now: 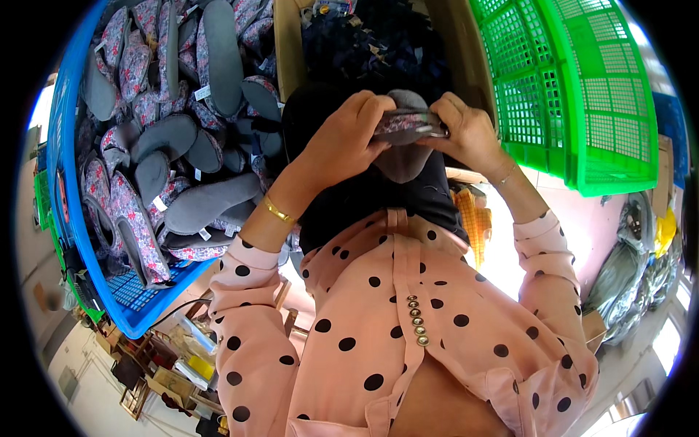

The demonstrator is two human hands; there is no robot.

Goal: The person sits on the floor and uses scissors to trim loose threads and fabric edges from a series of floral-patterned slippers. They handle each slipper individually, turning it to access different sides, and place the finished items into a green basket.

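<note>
Both my hands grip one slipper [402,162] over my lap. It has a grey sole and a floral upper, and its middle is bent or folded between my fingers. My left hand [349,135] is closed on its left edge, with the thumb below. From the other side my right hand [470,135] pinches its right edge. Something small, dark and shiny shows at the right fingertips, too small to make out. Many similar slippers [171,138] with white tags lie piled in a blue crate [131,302] to my left.
Ahead of my knees stands a cardboard box [466,54] holding dark fabric scraps [371,51]. Green plastic crates [575,87] stand at the right. Beyond them are clear plastic bags [622,269]. An orange checked cloth [475,222] hangs beside my lap.
</note>
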